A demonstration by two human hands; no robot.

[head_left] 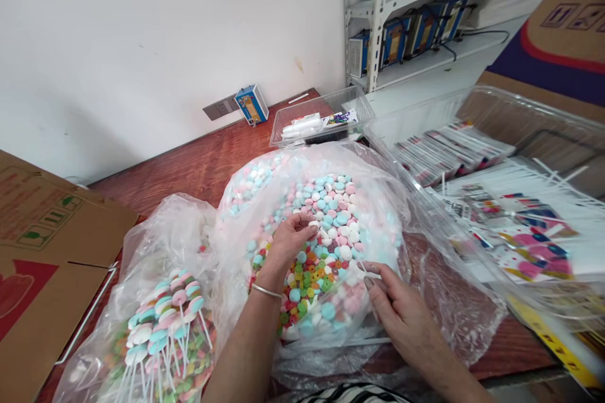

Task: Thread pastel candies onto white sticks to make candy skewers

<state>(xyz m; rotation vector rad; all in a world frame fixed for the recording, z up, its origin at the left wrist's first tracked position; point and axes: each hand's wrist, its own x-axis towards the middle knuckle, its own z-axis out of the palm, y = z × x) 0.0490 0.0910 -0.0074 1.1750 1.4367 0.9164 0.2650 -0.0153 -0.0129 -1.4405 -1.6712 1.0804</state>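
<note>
White candy (313,225) sat pinched in my left hand (289,240) over the plastic bag (340,160), open, I judged, for easy picking; my right hand (396,303) had a narrow grip on a thin stick (372,274).

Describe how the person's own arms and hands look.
The left hand and right hand wear no gloves. The left forearm has a thin, silvery, rounded bangle near the wrist; the right forearm shows none. No sleeves are visible on either.
</note>
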